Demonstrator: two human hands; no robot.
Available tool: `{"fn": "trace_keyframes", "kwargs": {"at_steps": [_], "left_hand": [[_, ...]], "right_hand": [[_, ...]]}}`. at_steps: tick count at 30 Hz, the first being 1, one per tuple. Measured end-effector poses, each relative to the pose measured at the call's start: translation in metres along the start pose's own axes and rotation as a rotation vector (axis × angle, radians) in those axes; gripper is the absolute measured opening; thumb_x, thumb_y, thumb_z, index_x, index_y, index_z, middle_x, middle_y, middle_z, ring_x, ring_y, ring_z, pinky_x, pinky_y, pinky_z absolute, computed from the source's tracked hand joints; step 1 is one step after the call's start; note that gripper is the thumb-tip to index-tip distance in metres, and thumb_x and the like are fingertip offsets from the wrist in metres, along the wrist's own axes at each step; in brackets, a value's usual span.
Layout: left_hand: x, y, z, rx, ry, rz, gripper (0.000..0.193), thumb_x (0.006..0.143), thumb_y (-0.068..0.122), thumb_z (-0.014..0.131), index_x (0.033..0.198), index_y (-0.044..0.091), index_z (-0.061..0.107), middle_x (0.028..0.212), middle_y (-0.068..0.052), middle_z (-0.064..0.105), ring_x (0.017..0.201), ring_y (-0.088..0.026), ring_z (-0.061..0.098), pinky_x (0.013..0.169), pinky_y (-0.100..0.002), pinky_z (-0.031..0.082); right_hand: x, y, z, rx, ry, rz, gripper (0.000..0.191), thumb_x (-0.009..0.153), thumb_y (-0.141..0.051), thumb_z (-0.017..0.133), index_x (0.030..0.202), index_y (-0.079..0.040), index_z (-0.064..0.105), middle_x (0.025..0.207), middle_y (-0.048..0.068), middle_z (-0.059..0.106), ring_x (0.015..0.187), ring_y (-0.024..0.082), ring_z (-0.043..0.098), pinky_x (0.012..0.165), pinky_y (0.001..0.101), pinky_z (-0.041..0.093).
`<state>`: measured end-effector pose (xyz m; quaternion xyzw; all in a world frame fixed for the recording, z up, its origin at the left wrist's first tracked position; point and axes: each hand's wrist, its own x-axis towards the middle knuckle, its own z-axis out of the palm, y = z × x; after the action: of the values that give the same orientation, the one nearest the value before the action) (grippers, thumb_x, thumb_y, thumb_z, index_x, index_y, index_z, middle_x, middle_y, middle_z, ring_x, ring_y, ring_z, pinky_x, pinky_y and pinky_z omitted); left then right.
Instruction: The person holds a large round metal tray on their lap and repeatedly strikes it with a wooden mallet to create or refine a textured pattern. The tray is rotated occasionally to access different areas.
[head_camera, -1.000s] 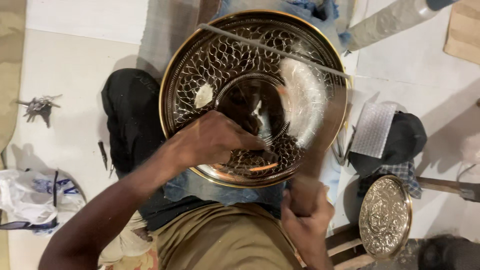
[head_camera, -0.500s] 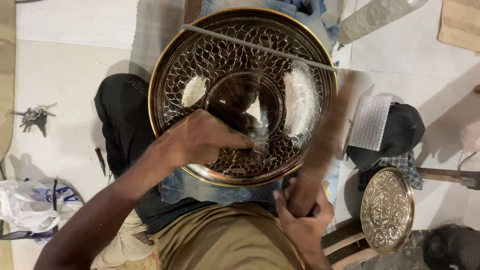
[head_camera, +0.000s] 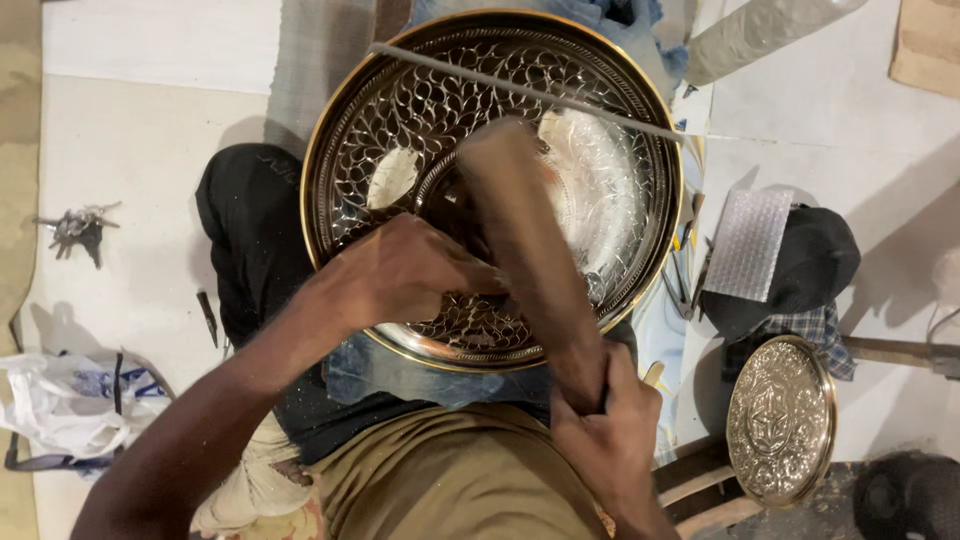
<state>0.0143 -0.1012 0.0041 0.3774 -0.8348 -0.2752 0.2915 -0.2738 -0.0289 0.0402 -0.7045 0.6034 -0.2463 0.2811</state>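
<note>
A large round metal tray with a gold rim and a chased leaf pattern fills the middle of the view, resting on the person's lap over a blue cloth, its upper edge crossed by a thin metal rod. Under it lies a pale floor, with a dark cloth bundle just left of the tray. To the right, well apart from the tray, a smaller engraved round plate sits near a wooden piece, below a black cap and a sheet of bubble wrap. A wooden mallet slants across the tray — blurred, its head over the centre, its handle running down to the right hand, which is closed tight around it. The left hand is curled with fingers bunched over the tray's lower centre, seemingly pinching a small tool that is hidden beneath it. At the far left a white plastic bag lies on the floor, a bunch of keys above it, and a small dark punch beside the bundle.
</note>
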Motion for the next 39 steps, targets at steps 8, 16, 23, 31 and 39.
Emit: {"fn": "trace_keyframes", "kwargs": {"at_steps": [8,16,23,31,39], "left_hand": [[0.01,0.005,-0.001,-0.023,-0.247,-0.147,0.061,0.079,-0.011,0.065,0.122,0.031,0.075,0.108,0.007,0.079,0.056,-0.012,0.071,0.043,-0.028,0.054],[0.006,0.016,0.001,-0.196,0.198,-0.201,0.05,0.077,-0.017,0.058,0.112,0.012,0.076,0.108,-0.009,0.079,0.076,-0.018,0.078,0.057,-0.03,0.059],[0.007,0.065,0.049,-0.526,0.65,-0.448,0.028,0.091,-0.017,0.062,0.117,-0.006,0.066,0.1,-0.017,0.079,0.092,-0.022,0.081,0.079,-0.03,0.069],[0.024,0.092,0.084,-0.445,0.899,-0.745,0.038,0.091,-0.022,0.045,0.12,-0.007,0.065,0.106,-0.014,0.076,0.096,-0.019,0.075,0.086,-0.03,0.064],[0.03,0.097,0.101,-0.237,0.888,-0.66,0.043,0.09,-0.021,0.051,0.124,-0.002,0.068,0.11,-0.011,0.076,0.102,-0.016,0.073,0.096,-0.031,0.063]], "right_hand": [[-0.002,0.001,0.002,0.008,0.038,-0.01,0.042,0.069,-0.007,0.079,0.105,0.001,0.057,0.066,0.013,0.063,0.054,0.023,0.068,0.055,0.0325,0.052],[0.01,-0.005,0.0,0.094,-0.105,0.174,0.032,0.074,-0.005,0.08,0.1,-0.001,0.062,0.073,0.012,0.069,0.064,0.016,0.066,0.06,0.0303,0.053],[0.007,0.011,-0.001,0.225,-0.101,0.242,0.031,0.072,-0.007,0.086,0.091,0.0,0.062,0.069,0.007,0.063,0.065,0.01,0.054,0.057,0.0277,0.047],[0.035,0.023,-0.026,0.273,-0.146,0.063,0.031,0.073,-0.009,0.086,0.096,-0.001,0.066,0.071,0.004,0.067,0.064,0.007,0.057,0.059,0.0257,0.05],[0.08,0.021,-0.059,0.1,-0.235,-0.096,0.04,0.07,-0.007,0.081,0.107,-0.001,0.07,0.074,0.013,0.074,0.062,0.017,0.074,0.059,0.0298,0.055]]}}
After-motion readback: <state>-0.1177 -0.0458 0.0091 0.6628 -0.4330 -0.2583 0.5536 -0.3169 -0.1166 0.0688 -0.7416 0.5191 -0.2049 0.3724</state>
